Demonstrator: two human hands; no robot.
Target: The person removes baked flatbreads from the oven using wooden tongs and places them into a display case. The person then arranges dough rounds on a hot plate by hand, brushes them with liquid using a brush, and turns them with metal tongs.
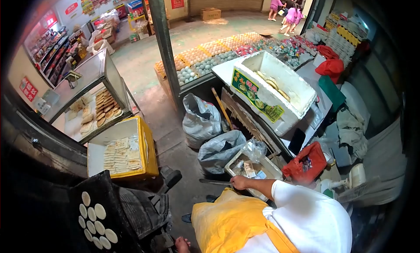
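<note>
My right hand [239,182] is closed around the end of a long, thin, dark flat tool [215,181], whose blade points left; its exact kind does not show. The hand is beside a shallow white foam box [231,163] holding banknotes [249,169] and a plastic bag. Low at the bottom edge, my left hand [182,244] is partly cut off, its fingers loosely apart with nothing seen in them. To its left, a black griddle [78,205] bears several pale round dough pieces [91,214].
Flatbreads [117,156] lie in a yellow-sided box [150,143]; browned ones [104,105] fill a glass case [111,73]. Grey sacks [202,119] stand on the floor. A large foam box [291,113], phone [297,140] and red bag [306,163] are at right. Egg trays [210,54] and people [291,14] are beyond.
</note>
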